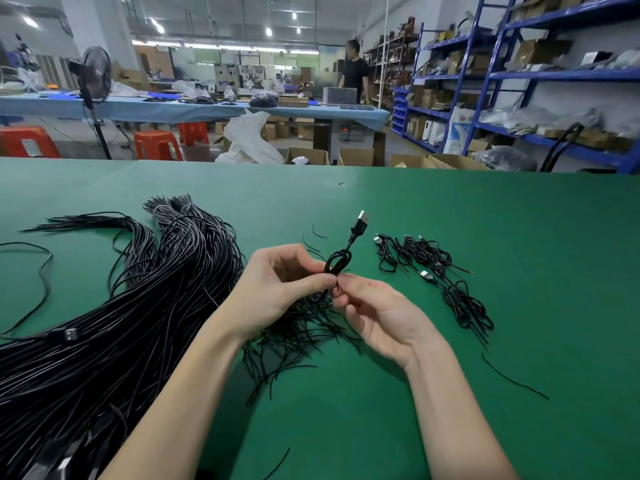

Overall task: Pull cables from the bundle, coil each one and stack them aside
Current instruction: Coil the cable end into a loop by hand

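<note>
A small coiled cable held up between two hands above the green worktop.

The black cable (337,263) is folded into a small loop, its USB plug (360,221) pointing up. The left hand (277,284) pinches the loop with curled fingers, and the right hand (377,315) pinches it from below. The big bundle (138,306) lies on the left of the worktop (450,209); the coiled cables (433,271) lie on the right, near the hands.

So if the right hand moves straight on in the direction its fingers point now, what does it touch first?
The right hand points up-left toward the left hand. It already pinches the small cable coil, so next it would probably meet the left hand's fingertips, which hold the same coil. Depth is hard to judge.
</note>
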